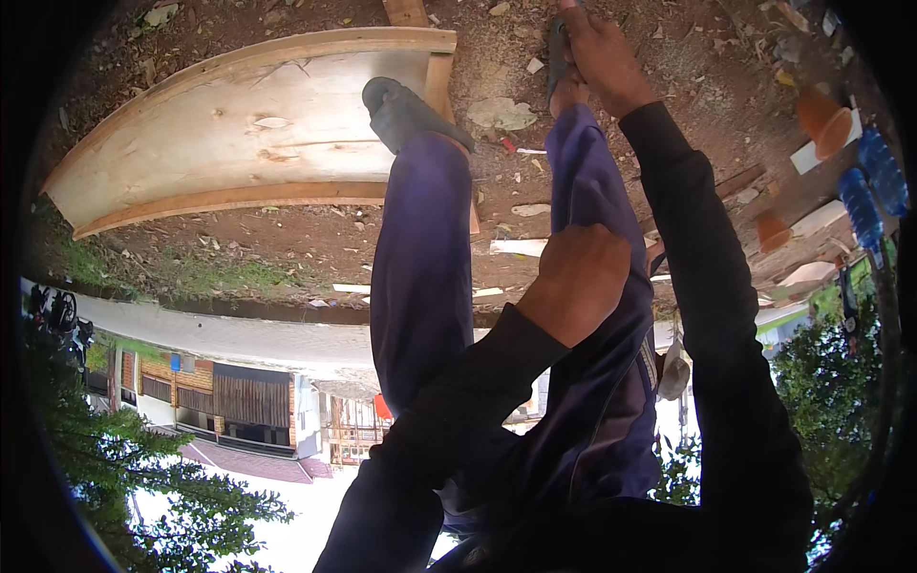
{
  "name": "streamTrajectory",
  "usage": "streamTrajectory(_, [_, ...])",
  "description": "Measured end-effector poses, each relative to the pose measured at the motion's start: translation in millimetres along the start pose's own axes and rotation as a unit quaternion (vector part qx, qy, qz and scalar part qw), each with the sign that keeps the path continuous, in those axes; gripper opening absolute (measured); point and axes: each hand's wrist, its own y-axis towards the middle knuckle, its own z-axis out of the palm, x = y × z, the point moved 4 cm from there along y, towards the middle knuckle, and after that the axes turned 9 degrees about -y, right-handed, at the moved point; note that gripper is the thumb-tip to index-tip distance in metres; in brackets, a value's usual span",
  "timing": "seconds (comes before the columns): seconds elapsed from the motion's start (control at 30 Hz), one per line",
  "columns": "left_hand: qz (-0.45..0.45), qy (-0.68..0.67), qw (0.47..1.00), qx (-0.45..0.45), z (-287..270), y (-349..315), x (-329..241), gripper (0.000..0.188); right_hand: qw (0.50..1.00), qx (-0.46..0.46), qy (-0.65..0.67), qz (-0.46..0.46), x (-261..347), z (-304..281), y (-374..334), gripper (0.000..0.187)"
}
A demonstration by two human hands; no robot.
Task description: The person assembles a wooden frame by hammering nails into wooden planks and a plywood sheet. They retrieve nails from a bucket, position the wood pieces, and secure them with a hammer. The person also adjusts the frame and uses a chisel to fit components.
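My right hand (607,59) is at the top of the view, over my right foot and its dark sandal (558,59). Its fingers are curled in, and whatever they grip is hidden by the hand and the picture's edge. My left hand (579,279) lies against my right trouser leg (597,181), its back turned up and its fingers folded underneath out of sight. My left foot, in a dark shoe (406,115), stands on the end of a curved, pale wooden panel (258,119) with raised wooden edges.
Brown soil with wood scraps and leaves surrounds my feet. A wooden strip (408,13) extends beyond the panel. Orange cones (823,119) and blue plastic bottles (863,210) lie at the right. A pale paved strip (239,329), a brick building (234,396) and trees (134,477) appear lower in view.
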Motion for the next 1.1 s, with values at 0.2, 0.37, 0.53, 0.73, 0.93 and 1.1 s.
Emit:
streamTrajectory(0.2, [-0.035,0.009,0.999,-0.012,-34.8,15.9,-9.4,0.004,0.983,0.077,-0.157,-0.057,-42.3,37.1,13.0,0.047])
streamTrajectory(0.37, [-0.056,-0.016,0.977,-0.204,-73.8,38.3,21.4,0.011,0.987,0.038,-0.030,-0.153,-84.3,52.1,-39.1,0.036])
streamTrajectory(0.53, [-0.236,-0.220,0.931,-0.172,-70.9,42.9,53.0,0.018,0.916,0.056,0.377,0.124,-79.3,50.7,-108.6,0.019])
streamTrajectory(0.73, [-0.264,-0.202,0.921,-0.203,-65.9,41.3,64.8,0.017,0.873,0.078,0.445,0.186,-88.6,70.2,-128.8,0.021])
streamTrajectory(0.93, [-0.276,-0.120,0.933,-0.196,-61.4,42.6,108.0,0.021,0.890,0.128,0.384,0.209,-96.2,74.3,-124.2,0.022])
streamTrajectory(1.1, [-0.265,-0.155,0.908,-0.287,-105.0,82.7,160.0,0.022,0.897,0.121,0.369,0.213,-98.7,76.9,-109.8,0.022])
